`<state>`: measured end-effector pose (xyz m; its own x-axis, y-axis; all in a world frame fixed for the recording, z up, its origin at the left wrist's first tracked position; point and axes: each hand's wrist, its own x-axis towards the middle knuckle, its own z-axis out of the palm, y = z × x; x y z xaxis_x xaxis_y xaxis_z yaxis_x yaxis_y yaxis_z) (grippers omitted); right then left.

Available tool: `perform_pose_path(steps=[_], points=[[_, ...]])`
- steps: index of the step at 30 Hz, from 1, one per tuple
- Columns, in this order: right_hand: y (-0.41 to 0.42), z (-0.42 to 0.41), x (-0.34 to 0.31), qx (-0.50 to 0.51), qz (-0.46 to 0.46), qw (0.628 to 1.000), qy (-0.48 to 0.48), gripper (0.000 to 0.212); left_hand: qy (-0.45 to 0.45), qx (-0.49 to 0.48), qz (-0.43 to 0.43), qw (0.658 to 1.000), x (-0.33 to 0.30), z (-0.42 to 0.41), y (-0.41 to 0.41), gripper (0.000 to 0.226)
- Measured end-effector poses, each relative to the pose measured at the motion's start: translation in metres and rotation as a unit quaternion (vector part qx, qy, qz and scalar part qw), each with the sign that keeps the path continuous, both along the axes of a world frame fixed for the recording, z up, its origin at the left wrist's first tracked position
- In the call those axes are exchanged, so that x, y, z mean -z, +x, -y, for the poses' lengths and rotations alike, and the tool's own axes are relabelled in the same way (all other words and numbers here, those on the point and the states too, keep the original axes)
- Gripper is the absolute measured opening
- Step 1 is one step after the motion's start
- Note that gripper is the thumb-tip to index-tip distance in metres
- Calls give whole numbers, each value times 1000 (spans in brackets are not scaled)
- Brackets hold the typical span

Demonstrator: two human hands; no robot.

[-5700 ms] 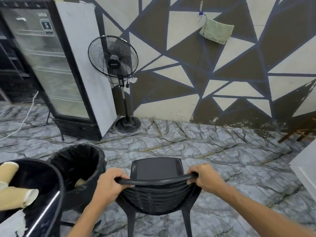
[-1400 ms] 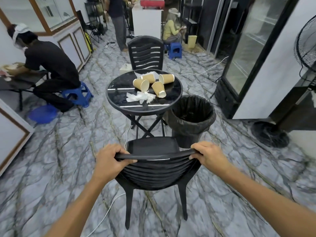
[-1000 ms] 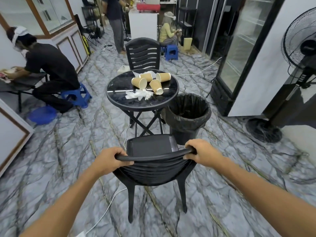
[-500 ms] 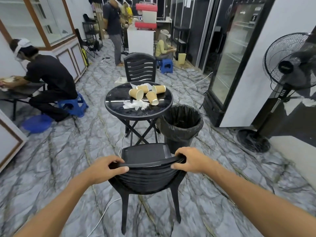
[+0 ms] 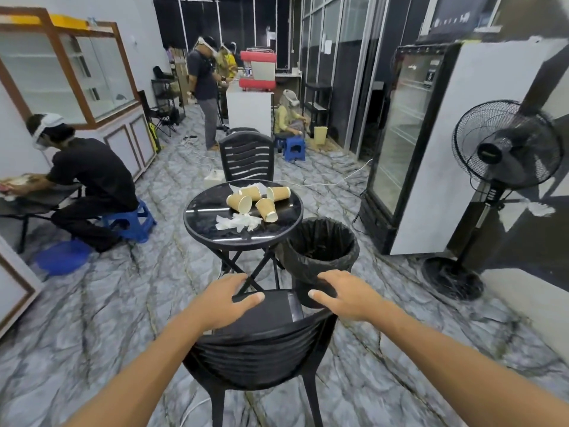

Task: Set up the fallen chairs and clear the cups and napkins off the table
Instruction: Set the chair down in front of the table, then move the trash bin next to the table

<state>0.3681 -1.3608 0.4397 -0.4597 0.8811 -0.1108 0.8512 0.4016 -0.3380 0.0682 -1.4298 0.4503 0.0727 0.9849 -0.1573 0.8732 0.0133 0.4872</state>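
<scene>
A black plastic chair stands upright just in front of me, facing the round black table. My left hand and my right hand hover open above the chair's back, fingers spread, holding nothing. On the table lie several tipped brown paper cups and crumpled white napkins. A second black chair stands upright on the table's far side.
A bin with a black liner stands right of the table. A glass-door fridge and a standing fan line the right wall. A seated person on a blue stool is at left; other people are farther back.
Both hands have let go of the chair's top rail and now hover open above it. The view has lifted toward the table.
</scene>
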Motion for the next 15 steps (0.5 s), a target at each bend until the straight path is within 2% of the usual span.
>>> perform_pose_path(steps=[5,15], points=[[35,-29,-10,6,6,1000,17,78,2,19,-20,1000,-11,-35,37,101],[125,-108,-26,-14,7,999,38,75,-13,38,-31,999,-18,-118,142,87]])
